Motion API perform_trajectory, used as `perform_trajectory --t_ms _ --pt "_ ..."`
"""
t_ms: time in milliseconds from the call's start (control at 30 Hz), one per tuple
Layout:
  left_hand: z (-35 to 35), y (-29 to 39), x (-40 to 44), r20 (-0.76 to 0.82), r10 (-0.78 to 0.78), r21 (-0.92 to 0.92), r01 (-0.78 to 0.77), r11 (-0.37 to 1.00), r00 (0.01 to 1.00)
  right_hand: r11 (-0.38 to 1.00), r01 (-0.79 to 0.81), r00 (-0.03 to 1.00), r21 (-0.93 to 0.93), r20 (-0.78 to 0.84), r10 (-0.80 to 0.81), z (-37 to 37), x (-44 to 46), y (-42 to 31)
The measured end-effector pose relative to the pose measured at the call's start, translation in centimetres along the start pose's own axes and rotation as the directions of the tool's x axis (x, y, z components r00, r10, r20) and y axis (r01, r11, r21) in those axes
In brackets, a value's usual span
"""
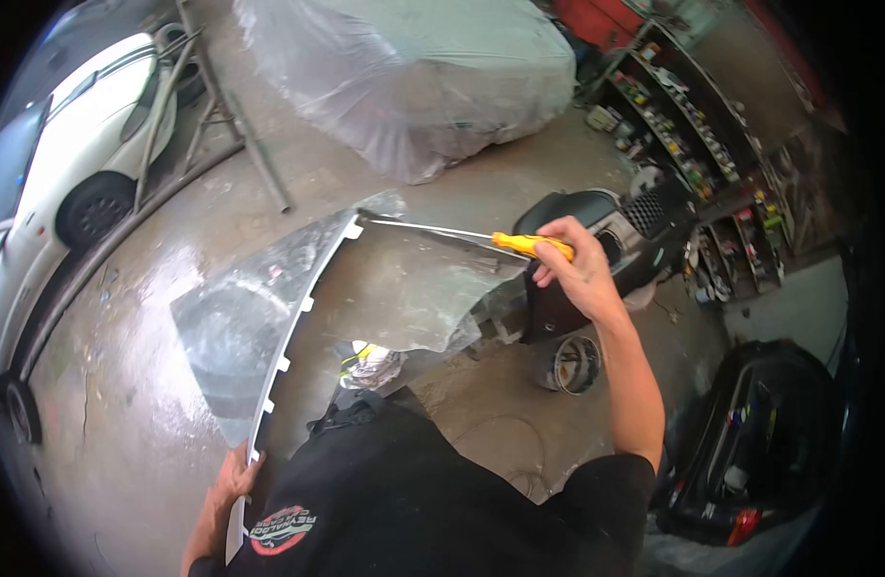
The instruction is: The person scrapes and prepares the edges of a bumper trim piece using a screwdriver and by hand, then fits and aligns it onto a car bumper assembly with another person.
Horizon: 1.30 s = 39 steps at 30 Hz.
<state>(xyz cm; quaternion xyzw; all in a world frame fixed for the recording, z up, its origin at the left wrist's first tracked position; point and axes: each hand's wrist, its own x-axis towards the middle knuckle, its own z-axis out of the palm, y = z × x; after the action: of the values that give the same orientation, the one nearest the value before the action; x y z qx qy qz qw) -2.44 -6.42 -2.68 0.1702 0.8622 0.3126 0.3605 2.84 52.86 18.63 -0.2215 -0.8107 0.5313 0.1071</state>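
Observation:
In the head view, my right hand (572,262) is closed around the yellow handle of a long screwdriver (529,244). The thin metal shaft points left, its tip by the far end of a long curved trim strip (303,306) with several white tabs along its edge. Whether the tip touches the strip, I cannot tell. At the strip's near end, the fingers of my left hand (239,473) are wrapped around it. A dusty grey sheet-like surface (394,288) lies beneath the strip and the screwdriver.
A crumpled cloth or bag (370,365) lies close to my body. Right of it are a bucket (572,365) and a black car bumper (548,306). Beyond stand a plastic-covered car (423,87), a white car (87,125), a metal stand (207,115) and loaded shelves (678,115).

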Motion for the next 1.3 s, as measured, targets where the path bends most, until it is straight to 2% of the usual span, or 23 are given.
perform_trajectory --t_ms 33,133,233,267,367,400,433,467,533,633,733,833,900,933,1000,1033,1067,1133,1233,1267,1300 --pt "0.0 0.0 0.1 0.001 0.006 -0.004 -0.006 1.0 1.0 0.996 0.088 0.996 -0.03 -0.019 -0.089 0.1 0.1 0.4" --pt "0.0 -0.1 0.1 0.011 -0.01 -0.002 0.01 1.0 1.0 0.99 0.135 0.99 0.05 -0.058 -0.132 0.6 0.1 0.8" --pt "-0.2 0.2 0.1 0.033 -0.049 -0.003 0.049 0.999 0.998 0.997 0.048 0.992 0.052 -0.119 -0.041 0.8 0.1 0.3" --pt "-0.1 0.3 0.1 0.042 -0.061 -0.005 0.061 0.998 0.997 0.992 -0.115 0.99 0.05 -0.077 0.119 0.3 0.0 -0.4" --pt "-0.1 -0.2 0.0 0.059 -0.082 0.048 0.079 0.996 0.995 0.985 -0.116 0.993 -0.126 -0.017 0.115 0.0 0.1 0.3" --pt "0.0 -0.8 0.1 0.025 0.021 0.022 -0.021 1.0 0.999 0.996 -0.083 0.996 -0.03 -0.037 0.081 0.4 0.1 1.1" --pt "0.5 -1.9 0.2 0.006 0.142 -0.001 -0.142 0.99 0.99 1.0 -0.02 0.999 -0.023 -0.034 0.019 0.6 -0.1 1.2" --pt "1.5 -4.7 0.0 -0.048 0.283 0.09 -0.278 0.956 0.958 0.999 0.045 0.999 -0.024 -0.014 -0.046 0.7 -0.2 1.0" --pt "1.7 -4.7 0.6 -0.064 0.363 0.129 -0.353 0.927 0.93 0.994 0.096 0.995 0.057 0.021 -0.097 0.4 0.0 1.8" --pt "0.9 -0.2 -0.5 -0.074 0.258 0.035 -0.256 0.966 0.963 0.989 0.068 0.998 0.13 -0.027 -0.065 0.5 0.1 1.7" --pt "0.7 0.4 -0.2 -0.072 0.209 -0.025 -0.211 0.977 0.975 0.999 0.012 0.99 -0.03 -0.138 -0.016 0.4 0.3 1.7" --pt "-0.1 1.8 0.0 -0.034 0.144 -0.005 -0.144 0.99 0.989 0.972 -0.097 0.994 -0.215 -0.075 0.082 -0.5 -0.3 -0.5" --pt "0.2 -0.2 0.2 -0.003 0.11 -0.005 -0.11 0.994 0.994 0.997 -0.032 0.996 -0.07 -0.089 0.025 -0.5 -0.2 0.4" --pt "0.7 -2.1 0.9 -0.031 0.158 -0.018 -0.159 0.987 0.987 1.0 0.005 0.995 0.002 -0.098 -0.005 -0.5 -0.1 1.1" --pt "0.8 -3.8 1.4 -0.023 0.149 0.014 -0.149 0.989 0.989 0.993 0.05 0.992 0.105 -0.117 -0.038 -0.6 -0.2 1.2" --pt "0.8 -4.5 1.6 -0.021 0.144 0.03 -0.144 0.989 0.989 0.983 0.062 0.992 0.175 -0.118 -0.042 -0.5 -0.3 1.5" --pt "1.4 -5.3 2.0 -0.069 0.218 -0.018 -0.219 0.975 0.974 0.967 0.076 0.992 0.243 -0.12 -0.048 -0.5 -0.1 2.3" --pt "1.2 -4.9 2.7 -0.045 0.193 0.002 -0.193 0.981 0.98 0.929 0.148 0.979 0.34 -0.182 -0.089 0.3 0.3 3.5" --pt "1.0 -3.9 3.3 -0.02 0.149 0.023 -0.149 0.989 0.989 0.994 0.043 0.972 0.1 -0.232 -0.019 0.0 -0.4 2.4" --pt "0.9 -3.7 3.4 -0.016 0.141 0.028 -0.14 0.99 0.99 0.996 -0.035 0.971 0.085 -0.231 0.054 -0.3 -0.9 1.5" --pt "0.7 -3.5 3.5 -0.009 0.137 0.032 -0.137 0.99 0.99 0.993 -0.096 0.981 0.074 -0.163 0.107 -0.7 -1.1 0.9"
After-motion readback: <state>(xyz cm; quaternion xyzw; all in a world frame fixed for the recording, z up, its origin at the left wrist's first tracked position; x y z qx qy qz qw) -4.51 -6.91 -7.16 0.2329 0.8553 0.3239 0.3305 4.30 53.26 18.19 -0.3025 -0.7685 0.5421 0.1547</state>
